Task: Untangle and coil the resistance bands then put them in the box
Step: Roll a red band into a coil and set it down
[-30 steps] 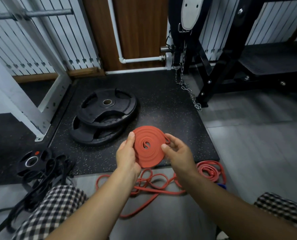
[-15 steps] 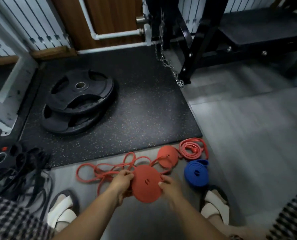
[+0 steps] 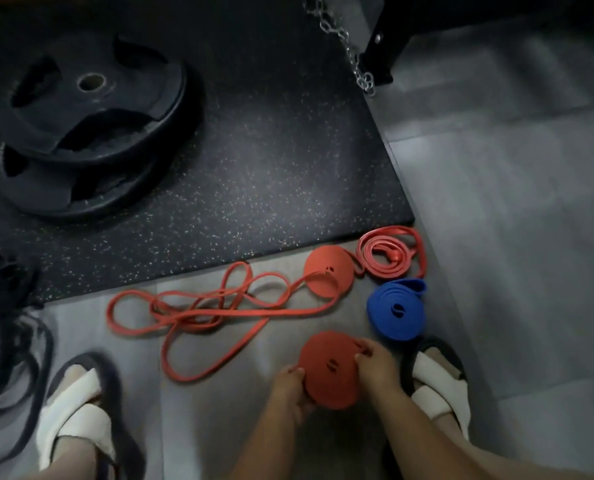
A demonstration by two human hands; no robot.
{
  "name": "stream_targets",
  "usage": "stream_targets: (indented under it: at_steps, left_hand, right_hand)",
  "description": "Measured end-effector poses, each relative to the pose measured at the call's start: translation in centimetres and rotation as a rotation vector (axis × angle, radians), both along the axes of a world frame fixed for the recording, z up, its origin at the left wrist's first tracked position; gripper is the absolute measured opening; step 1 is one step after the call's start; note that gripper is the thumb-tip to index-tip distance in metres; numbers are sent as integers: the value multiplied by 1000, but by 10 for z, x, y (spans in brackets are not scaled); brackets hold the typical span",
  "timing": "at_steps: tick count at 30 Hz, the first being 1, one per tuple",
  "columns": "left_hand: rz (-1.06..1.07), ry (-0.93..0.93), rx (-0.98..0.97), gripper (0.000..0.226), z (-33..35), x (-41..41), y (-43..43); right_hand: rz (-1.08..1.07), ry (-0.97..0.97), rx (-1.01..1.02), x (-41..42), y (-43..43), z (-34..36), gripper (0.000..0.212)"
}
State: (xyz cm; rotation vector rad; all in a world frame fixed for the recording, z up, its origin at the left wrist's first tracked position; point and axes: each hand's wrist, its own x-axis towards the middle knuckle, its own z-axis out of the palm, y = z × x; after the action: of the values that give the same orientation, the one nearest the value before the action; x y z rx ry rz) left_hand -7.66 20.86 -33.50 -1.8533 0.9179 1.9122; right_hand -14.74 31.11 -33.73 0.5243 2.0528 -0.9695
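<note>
Fingers of left hand, right hand pinch red coil edges; blue coil near its right edge

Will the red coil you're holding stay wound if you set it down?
The red coil probably stays wound: the blue coil lies wound with nothing holding it. Its outer end may lift, as the blue one's does.

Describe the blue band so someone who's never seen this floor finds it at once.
Start at the near right corner of the black speckled mat. Toward you, past a loose red coil, lies the blue band, rolled up. It is the only blue one.
</note>
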Motion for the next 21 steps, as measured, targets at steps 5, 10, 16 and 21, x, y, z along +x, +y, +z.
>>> stream_targets:
  at_steps: [5,10,16,21]
  left_hand:
    - [-143,-35,-15,32,-41,-13,7]
    - [-104,-83,-43,34,-64,-28,8]
    - [10,-14,-208,27,-75,-28,11]
    - [-32,67,-279,28,-79,-27,5]
  right_hand:
    - [171,75,153,-18,-2,-32,34]
    - [231,138,223,-16,-4,-46,40]
    - [249,230,199,-15,-7,-58,41]
    - [221,267,186,-12,-11,-56,40]
